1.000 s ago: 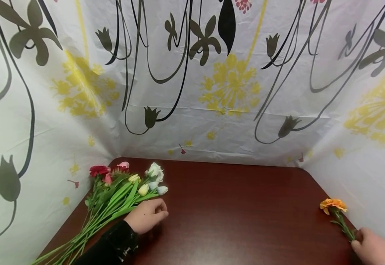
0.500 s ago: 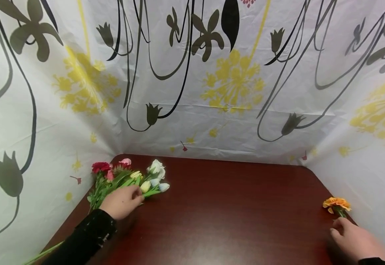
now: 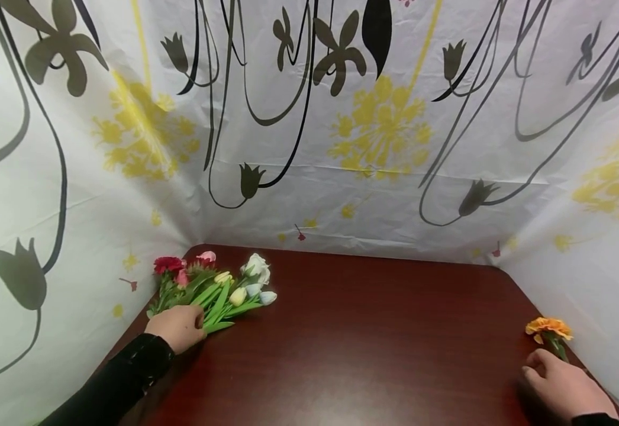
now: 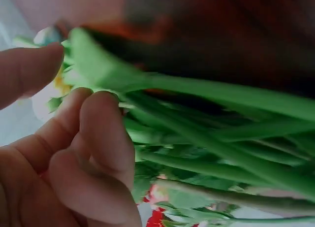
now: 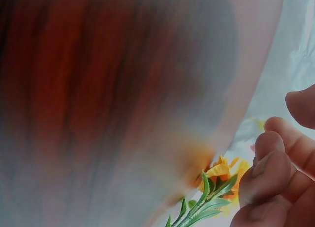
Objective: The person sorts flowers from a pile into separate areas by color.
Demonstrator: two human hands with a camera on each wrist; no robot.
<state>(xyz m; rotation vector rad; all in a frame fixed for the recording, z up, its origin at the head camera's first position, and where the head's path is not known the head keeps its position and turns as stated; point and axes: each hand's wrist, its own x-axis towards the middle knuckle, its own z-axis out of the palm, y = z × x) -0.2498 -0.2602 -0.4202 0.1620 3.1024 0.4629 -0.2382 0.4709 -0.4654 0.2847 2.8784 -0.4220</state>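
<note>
My left hand is over the bunch of flowers at the table's left, hiding part of the stems. Its fingers are loosely curled in the left wrist view, the thumb apart from them, with green stems right at the fingertips. The bunch has a red bloom, white roses, a yellow tulip and a pale blue tulip. At the right edge, an orange marigold-like flower lies just beyond my right hand. That hand's fingers are relaxed, with the thumb apart and nothing between them.
The dark red-brown table has rounded far corners. White cloth printed with flowers hangs close along its back and both sides.
My left hand has moved left and back over the bunch's stems. My right hand has let go of the orange flower's stem and shifted slightly left; the flower stays at the edge.
</note>
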